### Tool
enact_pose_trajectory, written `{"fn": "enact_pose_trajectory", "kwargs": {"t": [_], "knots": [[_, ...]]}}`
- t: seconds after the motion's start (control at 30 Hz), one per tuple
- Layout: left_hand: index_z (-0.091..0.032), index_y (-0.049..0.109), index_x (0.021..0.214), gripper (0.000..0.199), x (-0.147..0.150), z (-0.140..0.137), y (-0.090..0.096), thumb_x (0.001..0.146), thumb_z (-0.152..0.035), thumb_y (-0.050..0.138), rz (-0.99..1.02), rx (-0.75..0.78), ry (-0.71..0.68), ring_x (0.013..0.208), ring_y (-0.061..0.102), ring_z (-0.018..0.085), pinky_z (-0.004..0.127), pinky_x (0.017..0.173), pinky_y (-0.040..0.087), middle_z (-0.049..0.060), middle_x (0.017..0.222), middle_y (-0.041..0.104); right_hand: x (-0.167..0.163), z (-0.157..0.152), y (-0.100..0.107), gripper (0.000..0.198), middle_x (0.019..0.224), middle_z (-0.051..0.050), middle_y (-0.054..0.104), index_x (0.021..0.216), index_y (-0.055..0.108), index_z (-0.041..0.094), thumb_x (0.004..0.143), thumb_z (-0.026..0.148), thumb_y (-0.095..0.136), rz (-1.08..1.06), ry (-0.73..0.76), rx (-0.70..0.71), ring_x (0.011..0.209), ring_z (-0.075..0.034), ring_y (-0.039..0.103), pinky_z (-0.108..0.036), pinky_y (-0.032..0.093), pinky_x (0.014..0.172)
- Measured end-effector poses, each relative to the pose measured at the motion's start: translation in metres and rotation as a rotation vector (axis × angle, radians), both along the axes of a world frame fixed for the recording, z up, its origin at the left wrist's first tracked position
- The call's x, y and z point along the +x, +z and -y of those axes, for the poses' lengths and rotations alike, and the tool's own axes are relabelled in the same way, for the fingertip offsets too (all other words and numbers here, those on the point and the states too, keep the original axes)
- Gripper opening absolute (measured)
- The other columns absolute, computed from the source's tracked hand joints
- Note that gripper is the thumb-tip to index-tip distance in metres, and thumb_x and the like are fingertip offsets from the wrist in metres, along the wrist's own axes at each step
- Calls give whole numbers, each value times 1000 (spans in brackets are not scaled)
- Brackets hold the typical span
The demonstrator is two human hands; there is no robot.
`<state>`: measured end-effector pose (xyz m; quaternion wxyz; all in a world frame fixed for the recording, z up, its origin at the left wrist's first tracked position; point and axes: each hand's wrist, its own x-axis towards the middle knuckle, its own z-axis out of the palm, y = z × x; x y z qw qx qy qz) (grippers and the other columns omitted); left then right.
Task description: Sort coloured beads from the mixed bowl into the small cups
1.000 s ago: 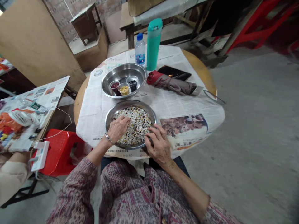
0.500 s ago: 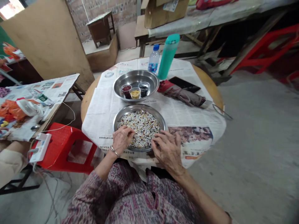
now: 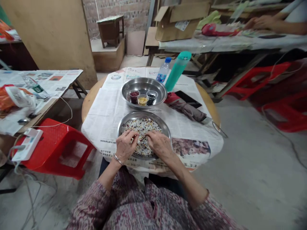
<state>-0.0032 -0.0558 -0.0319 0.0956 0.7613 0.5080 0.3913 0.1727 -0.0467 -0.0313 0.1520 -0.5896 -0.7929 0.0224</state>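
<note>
In front of me a steel bowl [image 3: 166, 125] holds a mix of white grains with red, yellow and black beans [image 3: 142, 124]. My left hand [image 3: 126, 145] reaches over the bowl's left side, thumb and fingers pinched together. Over the right side my right hand [image 3: 159, 144] has its fingertips pinched just above the mix. Whatever either pinch holds is too small to make out. Behind stands a second steel bowl [image 3: 143, 83] with three clear cups: red beans [image 3: 134, 94], yellow kernels [image 3: 142, 101] and black beans [image 3: 151, 96].
Newspaper [image 3: 100, 111] covers the round table. A teal bottle [image 3: 177, 71], a water bottle [image 3: 163, 71], a folded umbrella [image 3: 185, 108] and a dark tablet-like object [image 3: 189, 99] lie or stand at right. A red stool [image 3: 55, 143] carries a power strip [image 3: 28, 145]. Another person's hands [image 3: 261, 23] show far right.
My right hand has moved left from the bowl's right rim to over the mix, and its spread fingers have come together. My left hand stays pinched. The view has shifted.
</note>
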Motion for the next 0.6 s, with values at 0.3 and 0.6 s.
{"fn": "enact_pose_trajectory", "kwargs": {"t": [0.3,0.6], "knots": [[-19,63,86,7,-7,3,-12,90,-17,58,186,210,-50,75,60,16,33,78,47,3,80,70,-9,-27,1,24,109,-8,70,109,70,19,94,19,51,-10,15,0,104,-21,61,-28,46,84],[-20,64,84,8,-8,6,-13,89,-18,59,118,137,95,81,58,18,36,83,41,2,82,70,-7,-17,-1,17,96,-5,74,97,71,20,92,20,55,-29,96,-62,90,-18,67,-26,45,78]]}}
